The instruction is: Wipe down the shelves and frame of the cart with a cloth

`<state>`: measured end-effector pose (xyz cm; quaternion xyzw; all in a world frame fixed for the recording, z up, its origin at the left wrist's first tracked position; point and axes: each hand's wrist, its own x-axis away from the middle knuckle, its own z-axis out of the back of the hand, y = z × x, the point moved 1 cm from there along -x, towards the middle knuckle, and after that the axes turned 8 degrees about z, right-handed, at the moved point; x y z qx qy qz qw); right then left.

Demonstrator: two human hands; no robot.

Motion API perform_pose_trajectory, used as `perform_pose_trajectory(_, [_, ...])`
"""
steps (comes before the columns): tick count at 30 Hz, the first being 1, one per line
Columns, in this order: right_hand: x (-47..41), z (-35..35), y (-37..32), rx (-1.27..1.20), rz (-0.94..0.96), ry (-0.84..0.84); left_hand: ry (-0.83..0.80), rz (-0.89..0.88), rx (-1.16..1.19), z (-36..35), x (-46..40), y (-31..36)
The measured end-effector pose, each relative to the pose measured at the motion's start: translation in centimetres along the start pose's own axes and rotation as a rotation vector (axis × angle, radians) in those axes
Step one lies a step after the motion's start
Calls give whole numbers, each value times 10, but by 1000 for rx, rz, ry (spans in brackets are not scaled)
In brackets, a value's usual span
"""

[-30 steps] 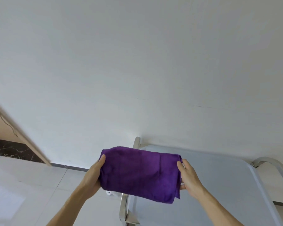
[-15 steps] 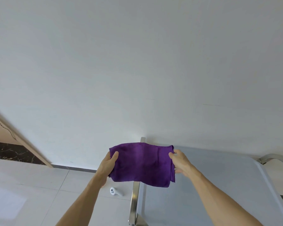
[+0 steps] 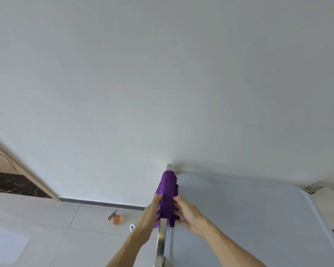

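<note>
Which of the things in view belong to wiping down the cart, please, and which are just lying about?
For the job: purple cloth draped over the cart's metal rail, left hand and right hand pressing its sides, cart's top shelf.

Lying about: spray bottle and small white object, both on the floor.

Single head view, looking forward-down, close over cart (image 3: 239, 218) corner.
</note>
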<state>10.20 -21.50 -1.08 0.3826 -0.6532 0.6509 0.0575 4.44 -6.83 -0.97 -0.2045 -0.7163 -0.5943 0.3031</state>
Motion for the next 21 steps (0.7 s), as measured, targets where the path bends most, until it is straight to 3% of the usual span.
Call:
perform_pose_trajectory(6, [-1, -22, -2, 30, -1, 55, -13, 57, 25, 7, -12, -6])
perform_pose_trajectory(15, [13, -13, -1, 92, 69, 61, -44, 2, -60, 1, -1, -11])
perform_pose_trajectory(21, [40, 17, 15, 184, 84, 144, 192, -90, 54, 11, 16, -33])
